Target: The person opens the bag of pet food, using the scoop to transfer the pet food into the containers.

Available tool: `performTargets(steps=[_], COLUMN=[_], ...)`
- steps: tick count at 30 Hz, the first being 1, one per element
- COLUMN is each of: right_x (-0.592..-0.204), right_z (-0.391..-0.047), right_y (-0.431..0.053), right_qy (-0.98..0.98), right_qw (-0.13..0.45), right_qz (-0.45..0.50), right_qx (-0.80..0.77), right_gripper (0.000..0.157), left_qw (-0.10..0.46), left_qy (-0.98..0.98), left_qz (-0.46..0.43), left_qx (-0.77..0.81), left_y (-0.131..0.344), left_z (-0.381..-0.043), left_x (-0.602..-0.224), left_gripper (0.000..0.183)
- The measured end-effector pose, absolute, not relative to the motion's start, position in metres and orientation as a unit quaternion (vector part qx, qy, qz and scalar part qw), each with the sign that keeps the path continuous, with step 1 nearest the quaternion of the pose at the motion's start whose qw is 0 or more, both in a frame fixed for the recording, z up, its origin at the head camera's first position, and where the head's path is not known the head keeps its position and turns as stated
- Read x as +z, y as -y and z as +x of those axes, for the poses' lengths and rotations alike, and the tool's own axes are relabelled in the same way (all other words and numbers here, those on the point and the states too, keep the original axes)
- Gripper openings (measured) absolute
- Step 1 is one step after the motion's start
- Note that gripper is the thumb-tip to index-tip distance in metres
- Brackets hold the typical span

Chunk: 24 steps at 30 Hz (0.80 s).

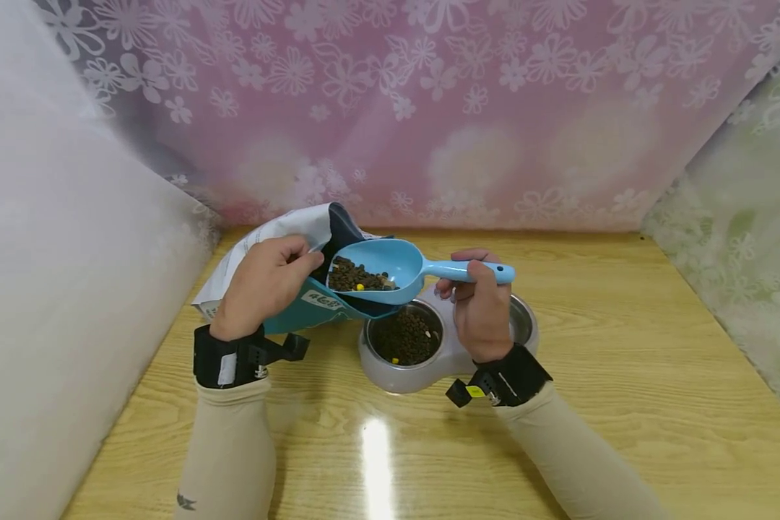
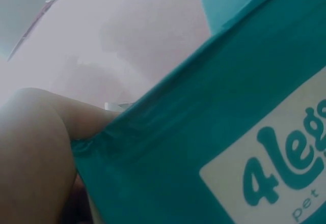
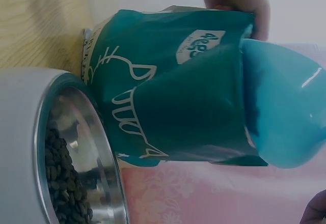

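Note:
My left hand (image 1: 266, 278) pinches the open rim of a teal and white pet food bag (image 1: 292, 316), which leans with its mouth to the right. In the left wrist view, a finger hooks over the teal edge of the bag (image 2: 168, 152). My right hand (image 1: 482, 314) grips the handle of a light blue scoop (image 1: 406, 261). Brown kibble (image 1: 357, 276) with a yellow piece lies in the scoop, whose front end is at the bag's mouth. The right wrist view shows the scoop (image 3: 288, 107) partly inside the bag (image 3: 188, 117).
A pale double pet bowl (image 1: 390, 374) stands on the wooden table (image 1: 611, 347) below the scoop. Its left steel bowl holds kibble (image 1: 406, 336); the right steel bowl (image 1: 523, 321) is mostly hidden by my right hand. Flowered pink cloth (image 1: 429, 144) hangs behind, with a white one (image 1: 71, 253) at left.

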State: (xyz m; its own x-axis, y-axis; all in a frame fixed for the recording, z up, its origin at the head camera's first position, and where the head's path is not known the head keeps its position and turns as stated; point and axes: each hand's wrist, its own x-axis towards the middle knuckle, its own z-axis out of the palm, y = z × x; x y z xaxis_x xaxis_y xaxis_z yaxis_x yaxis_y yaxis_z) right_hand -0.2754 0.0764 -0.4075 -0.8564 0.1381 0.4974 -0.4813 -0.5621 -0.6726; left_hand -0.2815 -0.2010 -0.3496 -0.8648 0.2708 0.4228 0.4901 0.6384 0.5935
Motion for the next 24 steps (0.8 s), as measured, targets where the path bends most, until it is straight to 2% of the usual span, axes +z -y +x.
performTargets(steps=[11, 24], right_x=[-0.407, -0.412], right_z=[-0.272, -0.273], right_y=[-0.107, -0.160], right_qy=[0.416, 0.390], right_qw=[0.183, 0.134], right_qz=[0.132, 0.042], right_qx=[0.881, 0.910], right_gripper=[0.021, 0.026], left_qw=[0.134, 0.118], left_qy=[0.897, 0.903], left_qz=[-0.207, -0.206], left_qx=[-0.367, -0.359], left_y=[0.197, 0.197], left_z=[-0.282, -0.283], left_x=[-0.349, -0.349], left_gripper=[0.040, 0.042])
